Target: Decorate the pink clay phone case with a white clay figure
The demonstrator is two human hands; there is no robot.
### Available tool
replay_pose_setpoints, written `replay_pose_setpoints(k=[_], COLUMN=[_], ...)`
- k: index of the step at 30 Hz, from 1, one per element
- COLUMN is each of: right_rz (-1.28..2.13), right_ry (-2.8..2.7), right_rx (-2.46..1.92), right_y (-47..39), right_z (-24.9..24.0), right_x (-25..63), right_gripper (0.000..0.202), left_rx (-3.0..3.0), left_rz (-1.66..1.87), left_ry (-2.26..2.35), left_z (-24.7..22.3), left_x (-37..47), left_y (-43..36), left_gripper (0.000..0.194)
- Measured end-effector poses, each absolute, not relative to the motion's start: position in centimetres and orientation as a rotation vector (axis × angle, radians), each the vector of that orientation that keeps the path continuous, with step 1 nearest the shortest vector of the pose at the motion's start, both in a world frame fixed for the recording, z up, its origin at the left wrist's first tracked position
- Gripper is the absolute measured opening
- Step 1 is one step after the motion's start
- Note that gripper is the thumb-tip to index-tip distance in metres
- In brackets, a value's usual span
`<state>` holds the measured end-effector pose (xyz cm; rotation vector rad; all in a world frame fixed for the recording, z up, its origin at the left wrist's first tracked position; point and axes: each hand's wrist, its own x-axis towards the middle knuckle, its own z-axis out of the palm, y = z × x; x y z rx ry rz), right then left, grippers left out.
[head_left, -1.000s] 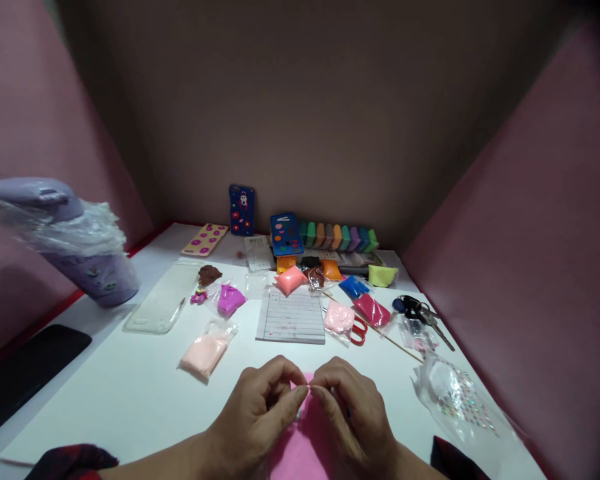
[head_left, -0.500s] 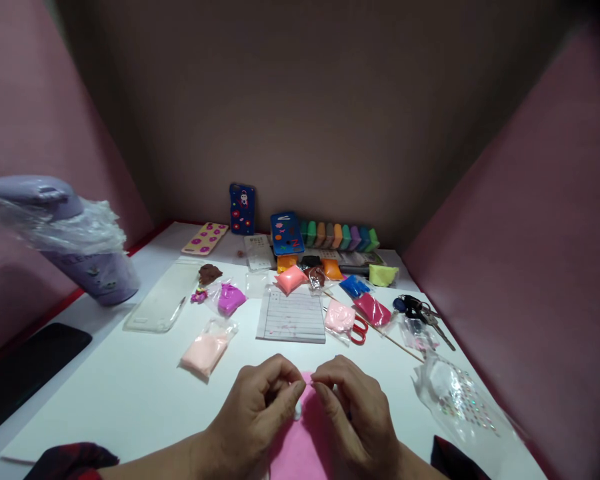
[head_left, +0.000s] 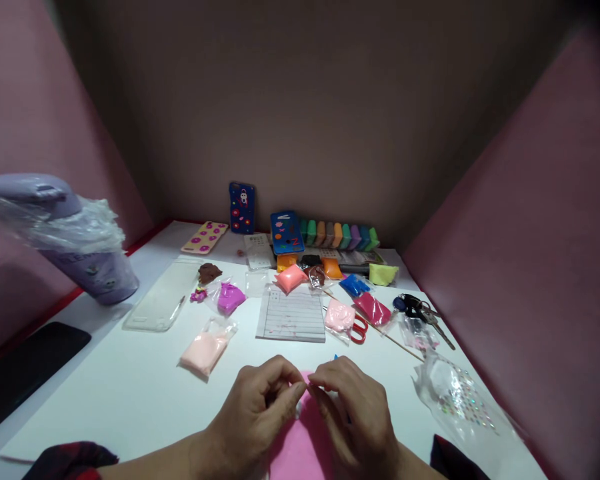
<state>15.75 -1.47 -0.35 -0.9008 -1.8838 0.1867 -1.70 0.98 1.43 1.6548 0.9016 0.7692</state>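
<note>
The person's left hand (head_left: 260,408) and right hand (head_left: 363,407) are close together, with their fingertips almost meeting. It is too small to tell if they pinch anything. A flat, bright pink sheet (head_left: 301,445) is right under them. Farther back lies a lined white paper pad (head_left: 291,319), with red-handled metal scissors (head_left: 359,335) near its right side.

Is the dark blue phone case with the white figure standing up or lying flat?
Standing up: the dark blue phone case rises on its short end before the grey-brown wall.
</note>
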Motion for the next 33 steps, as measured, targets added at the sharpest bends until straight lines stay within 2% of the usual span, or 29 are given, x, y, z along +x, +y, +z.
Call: replay_pose_setpoints(k=[8, 15, 33], right_rz=[0.227, 0.291, 0.212], right_ry=[-1.875, -1.858, -1.926], right_rx=[-0.912, -0.945, -0.974], right_y=[-1.53, -1.69, -1.82], right_z=[-0.3, -0.04, -0.01], right_x=[15.75, 15.7, 15.75], right_gripper=[0.021, 0.028, 0.021], left_rx=[1.649, 1.616, 1.808], left_rz=[0.777, 0.79, 0.793], left_ry=[0.902, 0.928, 0.941], left_z=[1.49, 1.63, 1.27], left_x=[-1.65, -1.54, -1.71], left_y=[0.94, 1.0, 0.81], left_gripper=[0.023, 0.023, 0.022])
